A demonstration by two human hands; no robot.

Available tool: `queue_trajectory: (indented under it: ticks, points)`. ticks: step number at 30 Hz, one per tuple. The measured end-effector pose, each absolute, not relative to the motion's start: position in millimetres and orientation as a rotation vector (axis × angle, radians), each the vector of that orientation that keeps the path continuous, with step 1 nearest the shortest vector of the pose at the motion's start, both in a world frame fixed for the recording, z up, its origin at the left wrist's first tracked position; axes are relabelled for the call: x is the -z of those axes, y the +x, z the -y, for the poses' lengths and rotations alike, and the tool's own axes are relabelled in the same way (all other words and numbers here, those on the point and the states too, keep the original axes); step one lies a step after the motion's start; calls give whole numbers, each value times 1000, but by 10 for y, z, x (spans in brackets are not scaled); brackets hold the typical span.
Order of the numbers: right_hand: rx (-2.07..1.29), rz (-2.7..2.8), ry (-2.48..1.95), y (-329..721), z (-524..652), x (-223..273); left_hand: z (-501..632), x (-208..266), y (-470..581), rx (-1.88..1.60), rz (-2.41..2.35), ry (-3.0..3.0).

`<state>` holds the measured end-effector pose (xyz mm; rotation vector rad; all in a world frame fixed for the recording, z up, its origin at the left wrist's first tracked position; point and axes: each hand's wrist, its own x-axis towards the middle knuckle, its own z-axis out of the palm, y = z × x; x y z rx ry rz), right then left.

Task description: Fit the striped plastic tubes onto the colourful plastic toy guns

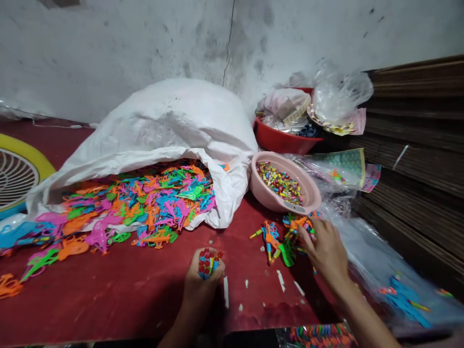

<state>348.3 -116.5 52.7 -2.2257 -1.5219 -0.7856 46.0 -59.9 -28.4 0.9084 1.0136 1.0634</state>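
1. Risk, as I judge it: the bundle of small tubes (208,262) could slip loose if the left hand (201,285), at bottom centre, slackens its fist.
2. The right hand (326,251), lower right, lies half-spread, fingertips touching the toy pieces (286,237) on the red bench (108,295) below the pink bowl (308,205).

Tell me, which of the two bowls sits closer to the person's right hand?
The pink bowl, filled with small multicoloured pieces, is just above the right hand. The red bowl, stuffed with plastic bags, sits farther back by the wall.
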Motion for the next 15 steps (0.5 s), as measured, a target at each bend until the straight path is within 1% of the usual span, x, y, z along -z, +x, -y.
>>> queue_trajectory:
  ticks: [3,6,12,15]
  points:
    - [955,1811,-2211,3503,696,-724,601,296,470,-1041,-1003,923]
    - [916,1977,-2305,3490,224,-791,636,258,469,-1072,-1045,954]
    - [923,1885,-2410,3421,-367,-631,679,269,482,-1135,-1085,1029]
    - [917,1825,-2439,3480,-677,-621,660,312,473,-1096,-1087,1040]
